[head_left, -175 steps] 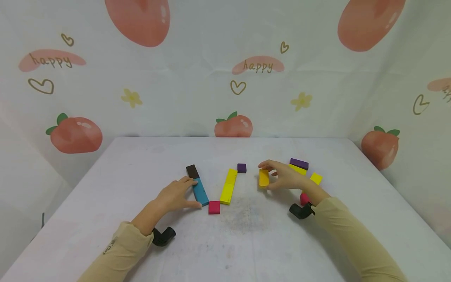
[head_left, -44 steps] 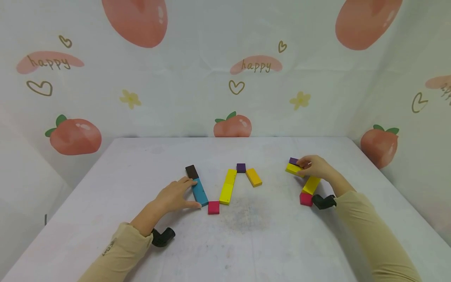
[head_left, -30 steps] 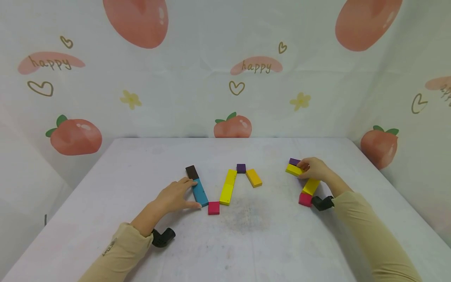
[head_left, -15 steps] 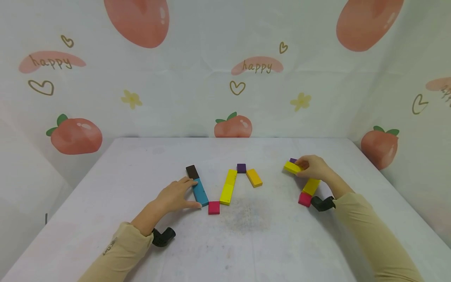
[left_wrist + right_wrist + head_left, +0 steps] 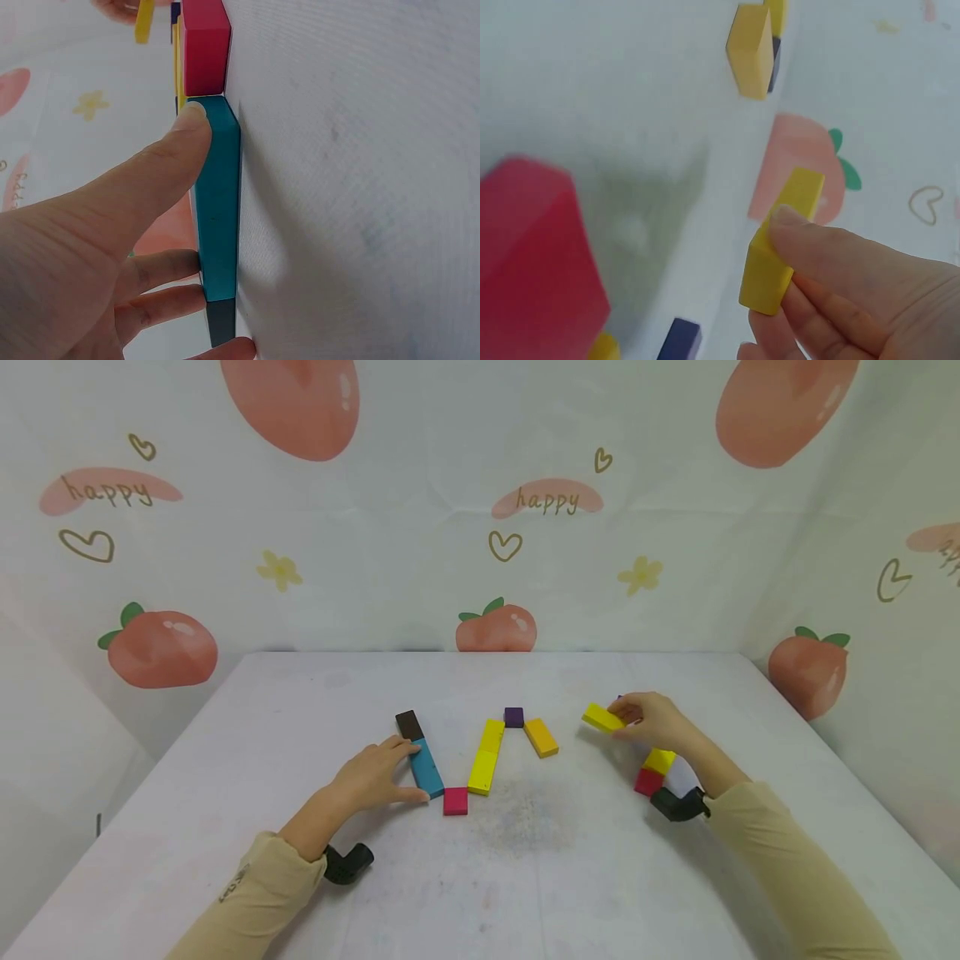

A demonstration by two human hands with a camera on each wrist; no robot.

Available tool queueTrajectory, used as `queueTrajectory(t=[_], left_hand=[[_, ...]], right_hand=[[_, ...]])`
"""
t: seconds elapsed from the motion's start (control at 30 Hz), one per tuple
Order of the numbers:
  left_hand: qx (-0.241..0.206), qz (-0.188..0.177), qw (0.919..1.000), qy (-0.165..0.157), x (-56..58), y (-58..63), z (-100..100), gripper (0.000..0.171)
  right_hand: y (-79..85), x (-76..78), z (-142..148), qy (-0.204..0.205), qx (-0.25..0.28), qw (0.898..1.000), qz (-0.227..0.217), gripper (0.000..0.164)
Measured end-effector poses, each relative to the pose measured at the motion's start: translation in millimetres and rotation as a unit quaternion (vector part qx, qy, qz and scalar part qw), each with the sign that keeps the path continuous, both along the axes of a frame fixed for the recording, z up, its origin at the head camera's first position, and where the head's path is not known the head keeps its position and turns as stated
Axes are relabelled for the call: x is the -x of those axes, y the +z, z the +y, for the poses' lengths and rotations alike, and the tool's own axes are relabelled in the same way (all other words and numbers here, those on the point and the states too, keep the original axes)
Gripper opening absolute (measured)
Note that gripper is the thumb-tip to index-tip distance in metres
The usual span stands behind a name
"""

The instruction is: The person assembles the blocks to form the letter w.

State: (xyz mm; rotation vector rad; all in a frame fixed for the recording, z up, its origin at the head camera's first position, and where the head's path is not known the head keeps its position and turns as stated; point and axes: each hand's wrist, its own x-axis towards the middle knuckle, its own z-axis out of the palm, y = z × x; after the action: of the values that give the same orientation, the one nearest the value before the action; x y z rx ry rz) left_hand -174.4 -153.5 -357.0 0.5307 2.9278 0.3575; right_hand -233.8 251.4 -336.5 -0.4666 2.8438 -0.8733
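My right hand (image 5: 654,723) pinches a yellow block (image 5: 602,717) between thumb and fingers, above the table on the right; the right wrist view shows the thumb across the block's face. My left hand (image 5: 372,777) rests its relaxed fingers and thumb along a blue block (image 5: 427,770). A dark brown block (image 5: 409,725) adjoins its far end, and a red block (image 5: 455,802) sits at its near end. From there two yellow blocks (image 5: 486,760) run end to end up to a small purple block (image 5: 513,717). An orange-yellow block (image 5: 542,737) slants down from the purple one.
Close to the right forearm lie a dark red block (image 5: 648,781) and another yellow block (image 5: 660,761). Behind the right hand a purple block (image 5: 680,341) is mostly hidden in the head view. A printed cloth (image 5: 420,585) hangs behind the white table (image 5: 495,893).
Earlier, the right hand set down the orange-yellow block beside the small purple one. It has since taken the yellow block from the right group and carried it left. The left hand has stayed put.
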Motion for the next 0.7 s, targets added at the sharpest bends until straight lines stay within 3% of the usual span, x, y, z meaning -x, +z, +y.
queueTrajectory(t=[0.7], left_hand=[[-0.002, -0.005, 1.0000, 0.002, -0.6, 1.4, 0.4, 0.076]], right_hand=[[-6.7, -20.6, -26.6, 0.022, 0.004, 1.000, 0.015, 0.035]])
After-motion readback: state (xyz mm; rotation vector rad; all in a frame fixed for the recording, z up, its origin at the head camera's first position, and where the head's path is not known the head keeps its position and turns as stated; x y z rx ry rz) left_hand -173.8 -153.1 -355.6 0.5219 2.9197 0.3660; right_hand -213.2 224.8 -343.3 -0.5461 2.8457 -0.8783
